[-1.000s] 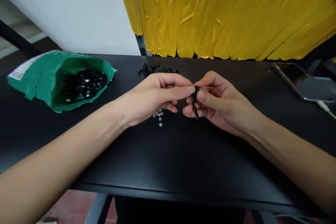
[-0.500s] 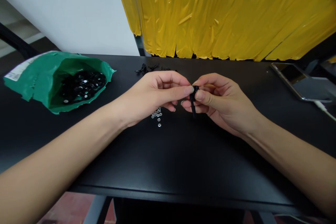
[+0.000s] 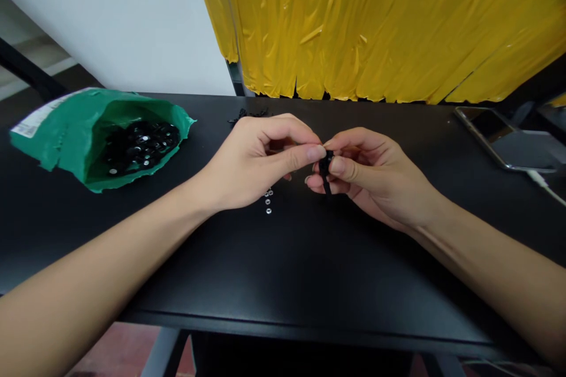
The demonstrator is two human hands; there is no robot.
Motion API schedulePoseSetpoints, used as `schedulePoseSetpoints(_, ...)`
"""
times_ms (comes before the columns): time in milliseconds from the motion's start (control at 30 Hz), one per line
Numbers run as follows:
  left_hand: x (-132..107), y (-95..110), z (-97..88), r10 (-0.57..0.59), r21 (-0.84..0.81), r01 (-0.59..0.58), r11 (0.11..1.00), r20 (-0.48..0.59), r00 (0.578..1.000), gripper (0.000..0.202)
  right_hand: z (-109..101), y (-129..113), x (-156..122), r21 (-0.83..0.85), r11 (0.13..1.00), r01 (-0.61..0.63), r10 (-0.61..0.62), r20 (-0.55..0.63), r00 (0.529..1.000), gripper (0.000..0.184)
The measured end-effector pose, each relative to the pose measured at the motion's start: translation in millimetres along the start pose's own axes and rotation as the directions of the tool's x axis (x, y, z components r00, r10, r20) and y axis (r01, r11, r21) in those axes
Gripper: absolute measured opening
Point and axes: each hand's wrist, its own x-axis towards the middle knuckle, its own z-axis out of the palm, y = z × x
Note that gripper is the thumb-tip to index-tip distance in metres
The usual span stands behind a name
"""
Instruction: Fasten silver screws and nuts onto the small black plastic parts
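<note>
In front of me, above the table, my right hand [image 3: 369, 168] pinches a small black part [image 3: 326, 166] between thumb and fingers. The part has a thicker top and a narrow stem pointing down. My left hand [image 3: 269, 159] is closed, its thumb and index fingertips pressed together against the top of that part; whatever lies between those tips is hidden. Below the left hand, several small silver rings [image 3: 267, 202], like nuts or washers, lie on the table, partly covered by the hand. Behind it sits a small pile of black pieces [image 3: 242, 116].
On the left of the black table [image 3: 283, 283] lies an open green bag [image 3: 57, 135] with many small black and silver pieces inside. A phone [image 3: 484, 135] with a white cable [image 3: 550, 189] rests at the right. Yellow plastic sheeting [image 3: 375, 29] hangs behind the table.
The left hand has shifted slightly and its lower fingers have curled in, covering more of the silver rings. The black part stays between the hands, its top slightly lower.
</note>
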Motion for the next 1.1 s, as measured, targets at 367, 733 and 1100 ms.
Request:
schedulePoseSetpoints(367,-0.6,-3.1,-0.3,-0.24,-0.298,0.282,0.912,0.168,0.956,0.024,0.3,-0.9,-1.3,0.043,0.999,-0.017,0.015,0.041,0.999,0.011)
schedulePoseSetpoints(733,-3.2,2.3,3.3,-0.211,-0.295,0.23,0.927,0.094,0.973,0.023,-0.3,-1.6,-0.8,0.047,0.999,-0.008,0.006,0.04,0.999,0.011)
schedulePoseSetpoints(1100,-7.0,3.4,5.7,-0.392,-0.537,0.435,0.722,0.199,0.898,0.014,0.4,-3.3,4.6,0.097,0.995,-0.004,-0.001,0.052,0.999,0.013)
